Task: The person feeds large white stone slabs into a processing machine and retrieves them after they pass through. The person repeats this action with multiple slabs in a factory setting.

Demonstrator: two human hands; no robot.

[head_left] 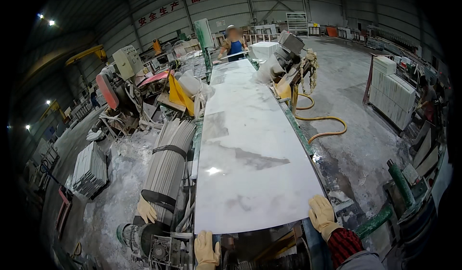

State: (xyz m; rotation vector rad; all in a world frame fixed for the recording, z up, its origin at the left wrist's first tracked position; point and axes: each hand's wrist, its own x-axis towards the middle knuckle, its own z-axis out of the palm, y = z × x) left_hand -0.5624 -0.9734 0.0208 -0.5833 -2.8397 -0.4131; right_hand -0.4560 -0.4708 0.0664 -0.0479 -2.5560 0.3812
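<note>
A long white stone slab (250,188) with grey marbling lies flat on a machine bed, running away from me. My left hand (207,251), in a cream rubber glove, rests at the near left corner with its fingers stretched toward the slab's edge. At the near right corner my right hand (322,216), in a matching glove under a red-and-black checked sleeve, lies with straight fingers against the slab's side edge. Neither hand is closed around anything. A loose cream glove (146,210) lies by a strapped bundle of long grey strips (166,164) on the left.
A motor (137,236) sits left of my left hand. Machine heads with a yellow guard (179,96) flank the slab farther off. A co-worker (235,46) stands at the far end. On the right are a yellow hose (332,119), stacked slabs (392,94) and green pipes (375,223).
</note>
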